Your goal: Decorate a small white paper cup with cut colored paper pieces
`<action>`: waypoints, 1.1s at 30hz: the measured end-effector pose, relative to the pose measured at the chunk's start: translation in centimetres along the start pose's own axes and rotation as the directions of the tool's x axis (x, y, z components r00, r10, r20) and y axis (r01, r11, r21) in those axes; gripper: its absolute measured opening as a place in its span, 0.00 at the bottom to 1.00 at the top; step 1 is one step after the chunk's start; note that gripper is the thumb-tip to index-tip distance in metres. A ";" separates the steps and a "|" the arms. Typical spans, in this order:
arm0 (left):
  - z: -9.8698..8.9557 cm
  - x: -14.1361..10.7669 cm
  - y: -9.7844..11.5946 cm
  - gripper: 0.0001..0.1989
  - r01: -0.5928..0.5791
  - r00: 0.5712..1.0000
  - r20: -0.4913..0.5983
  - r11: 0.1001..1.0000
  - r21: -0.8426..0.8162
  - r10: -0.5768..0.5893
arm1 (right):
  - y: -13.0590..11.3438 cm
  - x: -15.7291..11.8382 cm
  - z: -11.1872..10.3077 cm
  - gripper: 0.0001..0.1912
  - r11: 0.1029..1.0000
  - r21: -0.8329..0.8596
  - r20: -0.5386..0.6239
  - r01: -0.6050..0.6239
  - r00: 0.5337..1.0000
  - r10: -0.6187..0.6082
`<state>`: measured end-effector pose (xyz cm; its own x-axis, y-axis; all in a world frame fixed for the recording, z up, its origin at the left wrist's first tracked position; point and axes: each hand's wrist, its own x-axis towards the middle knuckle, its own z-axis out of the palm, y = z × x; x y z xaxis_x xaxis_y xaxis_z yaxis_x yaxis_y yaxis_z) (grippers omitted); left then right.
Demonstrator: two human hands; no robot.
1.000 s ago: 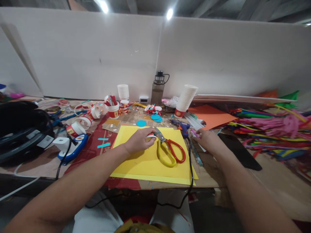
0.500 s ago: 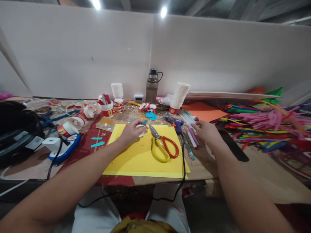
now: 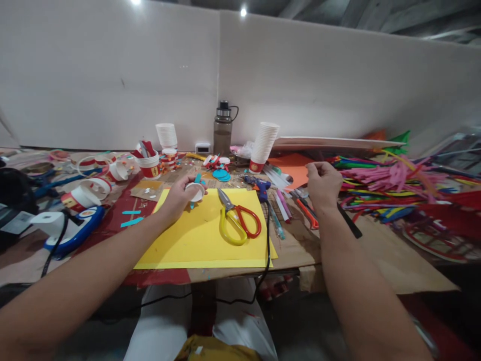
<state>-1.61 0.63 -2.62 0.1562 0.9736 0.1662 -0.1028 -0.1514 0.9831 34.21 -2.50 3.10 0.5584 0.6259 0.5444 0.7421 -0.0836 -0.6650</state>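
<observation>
My left hand [image 3: 179, 196] is closed around a small white paper disc, like a cut cup base [image 3: 194, 191], with teal strips sticking out above and below it. It hovers over the left part of the yellow paper sheets [image 3: 191, 245]. Beside it on the paper lie scissors [image 3: 237, 215] with one yellow and one red handle, blades pointing away. My right hand [image 3: 323, 183] is raised with its fingers curled together, in front of the orange paper [image 3: 291, 168]. Anything between those fingers is hidden. A blue hot glue gun [image 3: 262, 186] and pens [image 3: 282, 205] lie between my hands.
Bundled pipe cleaners [image 3: 391, 175] spread across the right side. Stacked paper cups [image 3: 264, 145], a bottle [image 3: 223, 130] and teal discs [image 3: 221, 175] stand or lie at the back. A blue-white power strip [image 3: 80, 228] is at left. The glue gun's black cord [image 3: 267, 250] hangs over the front edge.
My right hand has lifted from beside the pens and curled its fingers; an orange-handled tool under it now shows. My left hand has turned the disc toward me. The view has shifted right.
</observation>
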 end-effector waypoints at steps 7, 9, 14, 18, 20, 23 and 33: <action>-0.1 -0.2 -0.2 0.16 0.034 0.999 0.004 0.999 0.028 -0.035 | -0.5 -0.8 1.1 0.14 0.997 0.057 0.093 0.059 0.994 -0.065; -0.1 -0.1 -0.2 0.15 0.030 1.000 0.008 0.999 0.010 -0.030 | -0.9 -1.7 1.9 0.13 0.988 0.045 0.169 0.147 0.974 -0.152; 0.1 0.1 -0.1 0.16 0.041 0.998 -0.039 0.996 -0.082 -0.044 | -1.6 -4.0 3.5 0.12 0.869 0.052 0.410 0.492 0.783 -0.468; 0.3 0.2 0.1 0.15 0.063 0.995 -0.069 0.984 -0.166 -0.076 | -1.8 -4.2 3.3 0.12 0.815 0.117 0.410 0.568 0.719 -0.561; 0.4 0.2 0.2 0.15 0.069 0.993 -0.084 0.981 -0.183 -0.086 | -1.7 -3.9 2.9 0.12 0.815 0.116 0.364 0.568 0.739 -0.567; 0.4 0.3 0.3 0.15 0.070 0.991 -0.097 0.979 -0.191 -0.090 | -1.6 -3.8 2.6 0.10 0.818 0.113 0.294 0.564 0.767 -0.570; 0.0 0.8 0.0 0.16 0.035 0.992 -0.109 0.980 -0.195 -0.057 | -2.0 -5.5 3.1 0.09 0.687 0.262 0.396 0.678 0.574 -0.717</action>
<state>-1.50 1.43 -2.49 0.0543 0.9934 0.1007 -0.2871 -0.0811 0.9545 28.51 -3.35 -0.14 -0.3584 0.7263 0.5866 0.7914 0.5697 -0.2218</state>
